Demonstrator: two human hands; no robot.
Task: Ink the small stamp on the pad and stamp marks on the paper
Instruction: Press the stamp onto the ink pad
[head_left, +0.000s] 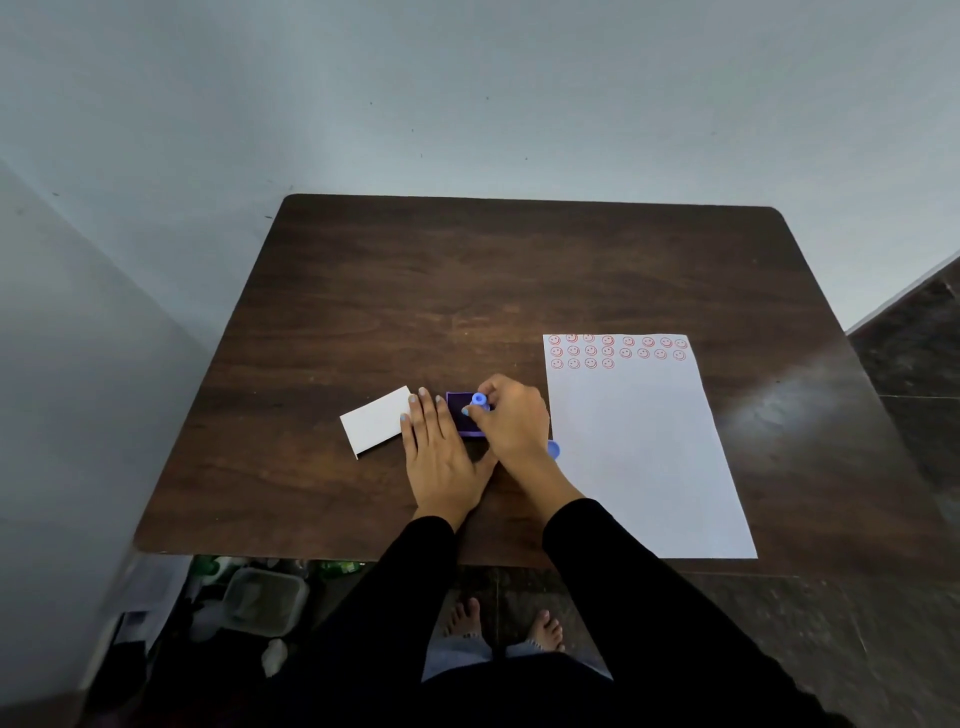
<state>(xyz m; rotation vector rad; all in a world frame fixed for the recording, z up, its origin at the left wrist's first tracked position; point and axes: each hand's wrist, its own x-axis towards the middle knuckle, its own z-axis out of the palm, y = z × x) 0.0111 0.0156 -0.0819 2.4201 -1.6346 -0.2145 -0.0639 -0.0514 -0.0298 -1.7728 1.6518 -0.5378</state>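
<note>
Right hand (511, 415) was pinched around the small blue stamp (479, 399), fingers and thumb closed on its barrel. Stamp stood upright, long axis vertical, round top end facing the camera and the working face down on the ink pad (464, 414). Whether the face was actually touching the pad surface could not be told; the fingers hid the base.

Pad was a dark purple rectangle, long axis running away from the person, sitting on the table (363, 291) near centre, just left of the paper (644, 457). Its near-right part was hidden under the right hand.

Left hand (439, 452) lay flat, palm down, fingers straight and together, gripping nothing. It rested just left of the pad, fingertips pointing away, index side against the pad's left edge and little-finger side overlapping the corner of a white card (375, 420). Card lay tilted, long axis running up to the right.

Paper lay on the right side of the table, long axis away from the person, slightly skewed. Red smiley marks (608, 352) filled its far edge: two full rows, a third row of four at the left.

A blue round cap-like piece (554, 449) showed beside the right wrist, touching the paper's left edge. Both sleeves black.
</note>
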